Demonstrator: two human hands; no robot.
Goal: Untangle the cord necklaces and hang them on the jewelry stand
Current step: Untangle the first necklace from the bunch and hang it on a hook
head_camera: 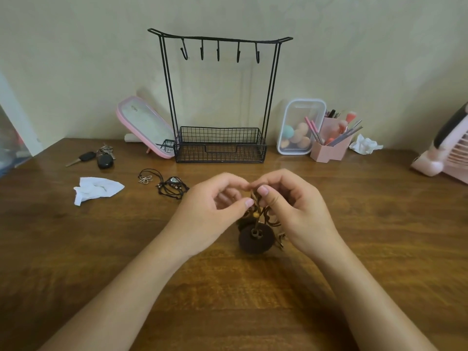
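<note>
Cords of a brown tangle are seen in the head view, pinched from both sides by the left hand and the right hand, fingertips almost touching. Its round pendant is found straight below the grip; the jewelry stand is set well beyond.

Two hands, one stand bearing five hooks, two tissues, one mirror.

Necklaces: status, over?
Left hand and right hand pinch brown cord tangle. Stand hooks bare. Black necklaces lie left of hands. Nothing between hands and stand.
</note>
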